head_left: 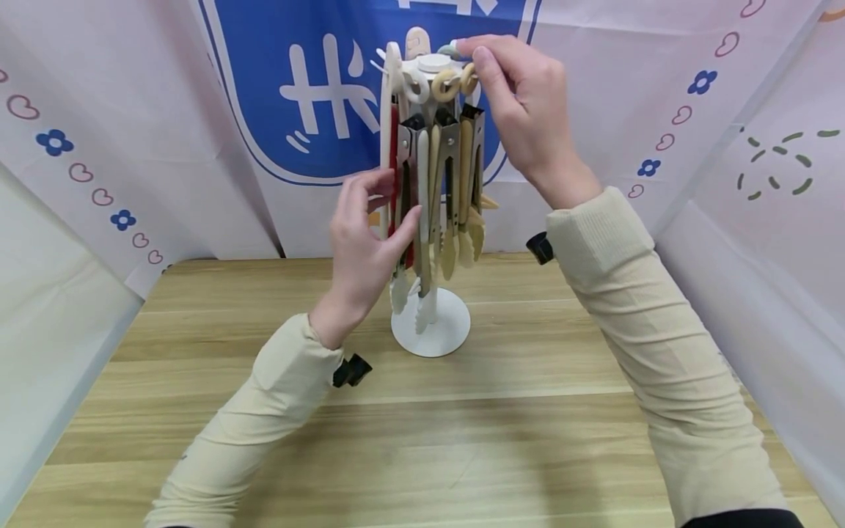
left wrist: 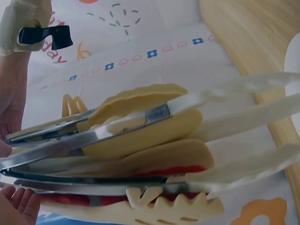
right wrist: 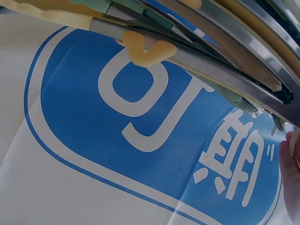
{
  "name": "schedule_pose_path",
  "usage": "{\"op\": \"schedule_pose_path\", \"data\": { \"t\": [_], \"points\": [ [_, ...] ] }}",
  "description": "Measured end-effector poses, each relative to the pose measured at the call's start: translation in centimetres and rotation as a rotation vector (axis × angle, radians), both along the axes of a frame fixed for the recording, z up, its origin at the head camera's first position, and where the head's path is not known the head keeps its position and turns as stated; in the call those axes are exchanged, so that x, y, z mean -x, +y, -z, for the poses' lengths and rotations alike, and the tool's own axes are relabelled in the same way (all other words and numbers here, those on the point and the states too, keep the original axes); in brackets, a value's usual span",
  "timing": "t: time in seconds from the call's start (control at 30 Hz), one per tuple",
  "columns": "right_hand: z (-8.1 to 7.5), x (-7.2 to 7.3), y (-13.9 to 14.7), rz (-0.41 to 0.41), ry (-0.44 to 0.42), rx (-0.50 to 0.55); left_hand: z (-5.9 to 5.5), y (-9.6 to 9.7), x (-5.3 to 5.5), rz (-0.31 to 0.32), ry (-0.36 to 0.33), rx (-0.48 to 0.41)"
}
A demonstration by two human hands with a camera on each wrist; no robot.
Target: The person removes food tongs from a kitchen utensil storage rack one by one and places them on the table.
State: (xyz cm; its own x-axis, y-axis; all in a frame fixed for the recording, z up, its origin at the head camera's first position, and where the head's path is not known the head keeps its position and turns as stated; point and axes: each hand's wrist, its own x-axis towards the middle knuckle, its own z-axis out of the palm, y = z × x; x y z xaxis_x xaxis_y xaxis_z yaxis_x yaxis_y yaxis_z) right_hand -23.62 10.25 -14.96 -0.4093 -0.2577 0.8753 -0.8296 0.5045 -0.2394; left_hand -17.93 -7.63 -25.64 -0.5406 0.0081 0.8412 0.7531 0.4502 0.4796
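Note:
Tongs with silicone tips hang around a white rotating stand [head_left: 435, 63] on the table. At its top, my right hand [head_left: 528, 103] pinches the green ring end of the green tongs [head_left: 451, 50]; their green parts also show in the right wrist view. My left hand [head_left: 366, 242] is spread around the near left side of the bundle, thumb in front and fingers beside a red-handled utensil [head_left: 394, 158]. White-tipped tongs [head_left: 422, 312] hang between that thumb and fingers. Yellow-tipped tongs [head_left: 450, 253] hang to their right, and a beige toothed utensil [left wrist: 183, 208] shows in the left wrist view.
The stand's round white base [head_left: 449, 330] rests on the wooden table [head_left: 462, 433]. Behind it hangs a white cloth with a blue printed panel [head_left: 264, 66]. Black wrist mounts [head_left: 353, 370] stick out from both sleeves.

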Motion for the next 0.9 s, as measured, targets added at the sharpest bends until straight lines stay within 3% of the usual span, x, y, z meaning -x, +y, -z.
{"op": "schedule_pose_path", "data": {
  "t": [0.33,0.6,0.9],
  "points": [
    [0.2,0.1,0.0,-0.034,0.002,-0.017,0.8,0.8,0.0,-0.023,-0.042,-0.034],
    [0.2,0.2,0.2,-0.042,0.027,-0.044,1.5,1.1,-0.1,-0.078,-0.088,0.005],
    [0.4,0.1,0.2,-0.071,0.004,0.007,2.0,1.4,-0.3,-0.078,-0.178,0.021]
  ]
}}
